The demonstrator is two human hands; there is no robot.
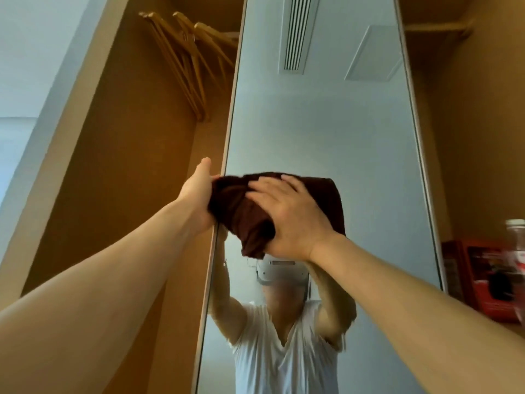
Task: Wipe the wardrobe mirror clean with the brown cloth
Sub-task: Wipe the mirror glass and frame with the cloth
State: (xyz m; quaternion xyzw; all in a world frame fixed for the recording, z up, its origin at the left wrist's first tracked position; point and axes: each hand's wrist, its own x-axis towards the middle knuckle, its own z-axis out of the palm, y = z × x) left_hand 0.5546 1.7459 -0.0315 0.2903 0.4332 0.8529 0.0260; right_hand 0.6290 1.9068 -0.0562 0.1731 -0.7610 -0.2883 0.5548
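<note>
The tall wardrobe mirror [326, 132] fills the middle of the head view, tilted away upward. A dark brown cloth [235, 206] is bunched against the glass at about mid height, near the mirror's left edge. My right hand [287, 217] lies over the cloth with fingers spread and presses it onto the glass. My left hand [196, 197] holds the mirror door's left edge, thumb pointing up, right beside the cloth's left end; its fingers are hidden behind the edge and the cloth. The glass reflects a person with raised arms.
Left of the mirror, the open wardrobe compartment holds several wooden hangers [187, 64] on a rail high up. At the right, a shelf carries a red box [491, 282] and a clear bottle [515, 240]. A ceiling vent is reflected at the mirror's top.
</note>
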